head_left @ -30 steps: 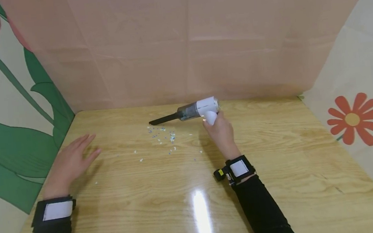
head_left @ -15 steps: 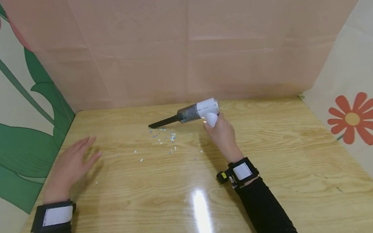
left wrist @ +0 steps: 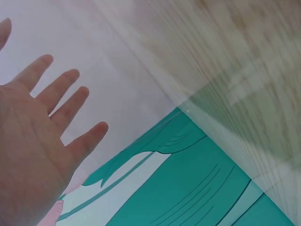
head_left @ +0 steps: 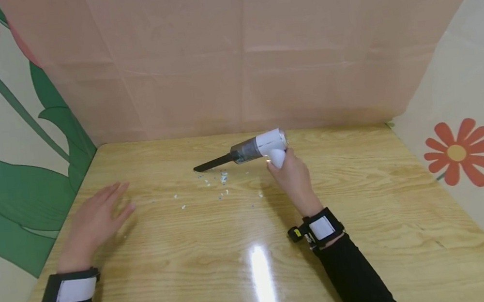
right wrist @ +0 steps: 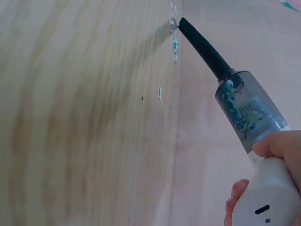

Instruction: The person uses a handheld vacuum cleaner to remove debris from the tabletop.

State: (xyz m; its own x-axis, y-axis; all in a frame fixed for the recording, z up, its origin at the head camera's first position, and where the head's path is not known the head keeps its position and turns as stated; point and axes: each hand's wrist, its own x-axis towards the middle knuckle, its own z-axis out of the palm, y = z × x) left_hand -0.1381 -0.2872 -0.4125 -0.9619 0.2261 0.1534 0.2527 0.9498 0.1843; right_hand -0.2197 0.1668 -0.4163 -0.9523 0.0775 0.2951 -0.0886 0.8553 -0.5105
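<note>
My right hand grips the white handle of a handheld vacuum cleaner. Its long black nozzle points left and slopes down to the far part of the table. Small white and blue paper scraps lie just under and in front of the nozzle. In the right wrist view, blue and pale scraps show inside the clear dust cup. Held over the table's left side, my left hand has its fingers spread and touches nothing; the left wrist view shows its bare palm.
A wood-grain table fills the lower view, with a bright light reflection near its front. Stray scraps lie left of the main scatter. A pinkish-brown sheet stands behind, and flower-patterned panels flank both sides.
The nozzle tip has come nearer to me, over the upper part of the scraps, and fewer show there. My right hand has shifted slightly right and nearer; my left hand has drawn back a little.
</note>
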